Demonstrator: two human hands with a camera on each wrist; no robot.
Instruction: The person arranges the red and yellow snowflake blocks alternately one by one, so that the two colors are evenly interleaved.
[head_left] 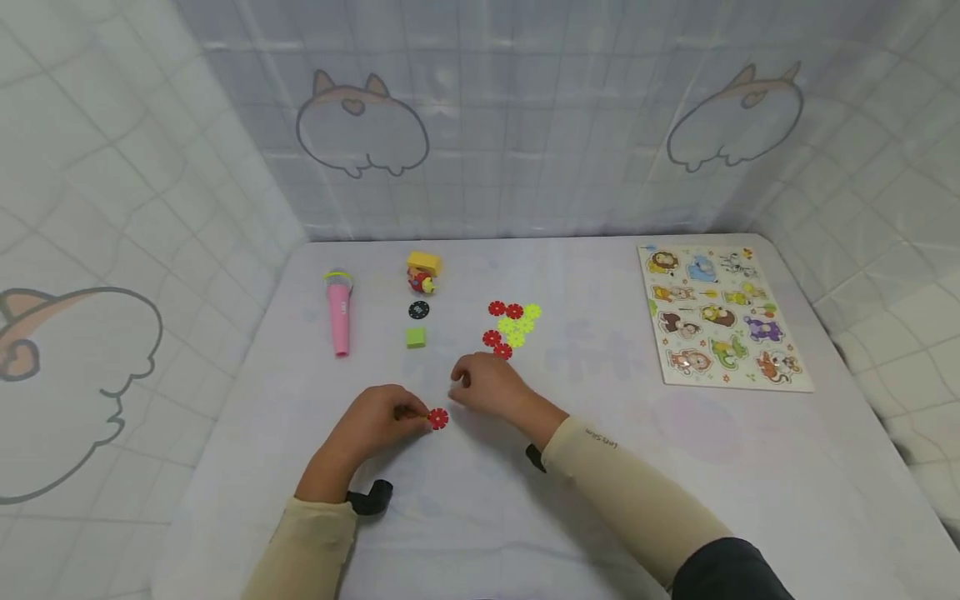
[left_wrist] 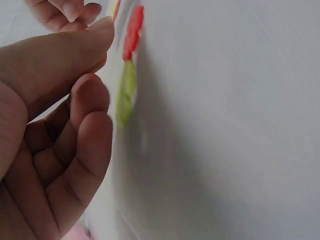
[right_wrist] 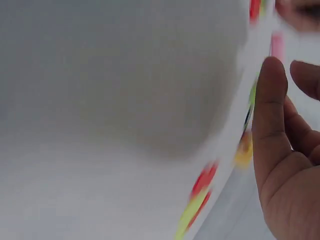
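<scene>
Left hand (head_left: 378,421) is pinching a red disc (head_left: 438,418) between thumb and fingertips, holding it at the tabletop (head_left: 600,467) surface. Right hand (head_left: 487,387) is resting just right of the disc, fingers loosely curled; nothing visible in its grasp from the head view, and the right wrist view is too blurred to add detail.

Relative to the held disc: a cluster of red and yellow-green discs (head_left: 512,327) is lying just beyond it, past the right hand. A green cube (head_left: 416,337) is sitting beyond it, slightly left; a black disc (head_left: 418,311) beyond the cube; a yellow-and-red toy (head_left: 422,272) farther still. A pink microphone (head_left: 339,312) is lying beyond and left. An animal puzzle board (head_left: 718,316) is lying well apart to the right.
</scene>
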